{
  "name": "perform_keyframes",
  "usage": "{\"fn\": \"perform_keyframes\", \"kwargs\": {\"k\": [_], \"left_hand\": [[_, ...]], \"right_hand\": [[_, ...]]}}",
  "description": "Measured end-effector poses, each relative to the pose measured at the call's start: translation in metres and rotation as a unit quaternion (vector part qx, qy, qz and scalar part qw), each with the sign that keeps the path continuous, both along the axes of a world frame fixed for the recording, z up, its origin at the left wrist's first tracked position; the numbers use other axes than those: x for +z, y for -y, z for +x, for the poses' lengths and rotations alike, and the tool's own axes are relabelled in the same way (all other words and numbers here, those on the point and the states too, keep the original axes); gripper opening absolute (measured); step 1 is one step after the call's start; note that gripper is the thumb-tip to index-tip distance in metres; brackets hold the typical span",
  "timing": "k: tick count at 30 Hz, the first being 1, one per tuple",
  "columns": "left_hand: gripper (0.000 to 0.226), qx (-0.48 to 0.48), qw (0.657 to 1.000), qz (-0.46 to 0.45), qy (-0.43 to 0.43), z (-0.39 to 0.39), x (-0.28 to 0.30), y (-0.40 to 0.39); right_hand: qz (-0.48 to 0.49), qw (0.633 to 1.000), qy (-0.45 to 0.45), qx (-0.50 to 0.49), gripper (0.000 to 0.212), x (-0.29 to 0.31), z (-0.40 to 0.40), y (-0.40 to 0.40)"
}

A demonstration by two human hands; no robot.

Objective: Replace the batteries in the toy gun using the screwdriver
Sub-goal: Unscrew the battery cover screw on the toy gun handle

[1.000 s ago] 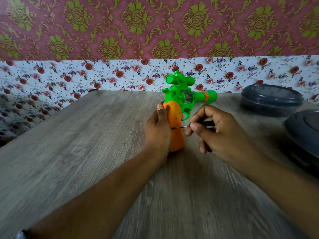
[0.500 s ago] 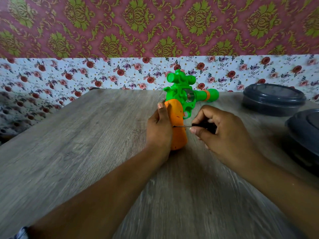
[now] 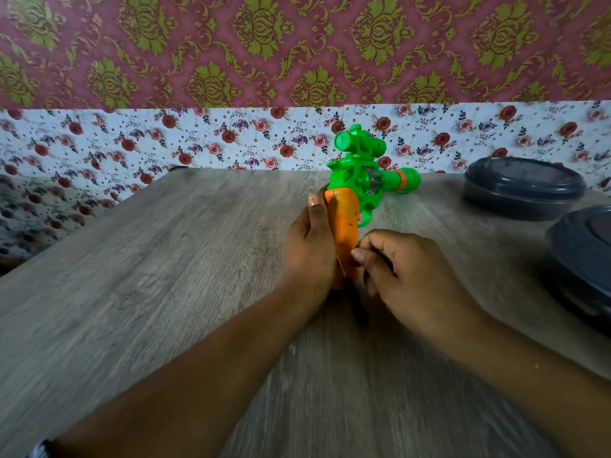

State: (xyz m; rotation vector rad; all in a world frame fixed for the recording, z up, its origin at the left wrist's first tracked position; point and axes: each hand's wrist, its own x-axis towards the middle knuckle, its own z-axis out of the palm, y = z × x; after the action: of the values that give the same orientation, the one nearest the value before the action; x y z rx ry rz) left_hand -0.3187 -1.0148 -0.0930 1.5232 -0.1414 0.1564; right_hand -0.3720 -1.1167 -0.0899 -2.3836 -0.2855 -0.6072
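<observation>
Since the earlier frame the screwdriver is swung down from level, held loosely in the curled right hand. The gun, at table centre, is gripped at the grip's 9 o'clock side by the left hand. The grip should be braced firmly and the cover eased off gently.
</observation>
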Motion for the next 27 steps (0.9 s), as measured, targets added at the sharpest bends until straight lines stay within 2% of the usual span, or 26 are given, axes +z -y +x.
{"fn": "perform_keyframes", "kwargs": {"k": [2, 5, 9, 12, 15, 18, 20, 22, 24, 27], "left_hand": [[0.033, 0.004, 1.000, 0.006, 0.004, 0.000, 0.002, 0.001], [0.038, 0.017, 1.000, 0.001, 0.004, 0.003, -0.001, 0.001], [0.034, 0.031, 0.999, -0.004, 0.009, 0.008, -0.002, 0.001], [0.031, 0.045, 0.999, -0.014, -0.008, 0.007, 0.000, 0.001], [0.044, 0.040, 0.998, -0.033, -0.027, 0.009, 0.001, 0.000], [0.039, 0.020, 0.999, -0.030, -0.032, 0.012, 0.000, -0.002], [0.042, -0.004, 0.997, -0.061, -0.045, 0.012, -0.001, -0.003], [0.040, -0.014, 0.995, -0.082, -0.051, 0.010, -0.001, -0.003], [0.036, -0.021, 0.995, -0.085, -0.049, 0.009, -0.001, -0.004], [0.034, -0.024, 0.994, -0.091, -0.049, 0.009, -0.001, -0.003]], "right_hand": [[0.009, 1.000, -0.001, -0.012, 0.018, -0.002, 0.000, 0.001], [-0.037, 0.999, 0.001, -0.031, 0.007, -0.009, -0.003, -0.007], [-0.129, 0.991, 0.016, -0.043, 0.019, -0.014, -0.008, -0.019], [-0.085, 0.996, 0.008, -0.030, 0.010, -0.006, -0.008, -0.010], [-0.041, 0.999, -0.030, 0.015, 0.017, 0.005, -0.007, 0.002], [-0.044, 0.994, -0.077, 0.066, 0.038, 0.015, -0.014, -0.002], [-0.093, 0.987, -0.107, 0.072, 0.055, 0.019, -0.023, -0.013], [-0.165, 0.978, -0.116, 0.059, 0.064, 0.020, -0.032, -0.025], [-0.222, 0.968, -0.109, 0.042, 0.060, 0.018, -0.036, -0.032], [-0.239, 0.962, -0.127, 0.048, 0.040, 0.015, -0.036, -0.033]]}}
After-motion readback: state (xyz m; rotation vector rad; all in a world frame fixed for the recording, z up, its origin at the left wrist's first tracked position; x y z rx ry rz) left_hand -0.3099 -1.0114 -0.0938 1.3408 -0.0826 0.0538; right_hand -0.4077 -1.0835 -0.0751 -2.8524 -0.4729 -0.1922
